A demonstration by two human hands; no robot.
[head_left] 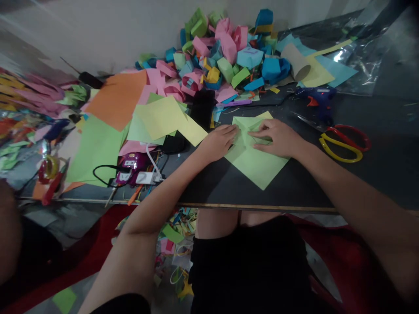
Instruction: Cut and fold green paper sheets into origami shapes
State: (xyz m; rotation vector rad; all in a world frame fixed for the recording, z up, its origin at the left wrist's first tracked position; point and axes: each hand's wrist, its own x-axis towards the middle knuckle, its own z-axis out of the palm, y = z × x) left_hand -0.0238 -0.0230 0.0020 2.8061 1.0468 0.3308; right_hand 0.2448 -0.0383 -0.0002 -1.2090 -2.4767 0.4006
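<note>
A light green sheet of paper (pixel 258 168) lies on the dark table in front of me, one corner pointing at the near edge. Creases and a partly folded flap show in its upper part. My left hand (pixel 218 141) rests on the sheet's left side, fingers flat and pressing it down. On the right side, my right hand (pixel 276 136) has its fingers bent around the raised flap, with thumb and fingertips on the paper. A yellow paper corner peeks out behind the sheet.
Red and yellow handled scissors (pixel 345 141) and a blue glue gun (pixel 322 100) lie at right. Folded paper pieces (pixel 225 52) are heaped at the back. Left are loose sheets (pixel 114 100), a purple glue gun (pixel 131 168) and a black phone (pixel 203 109). Another person sits far left.
</note>
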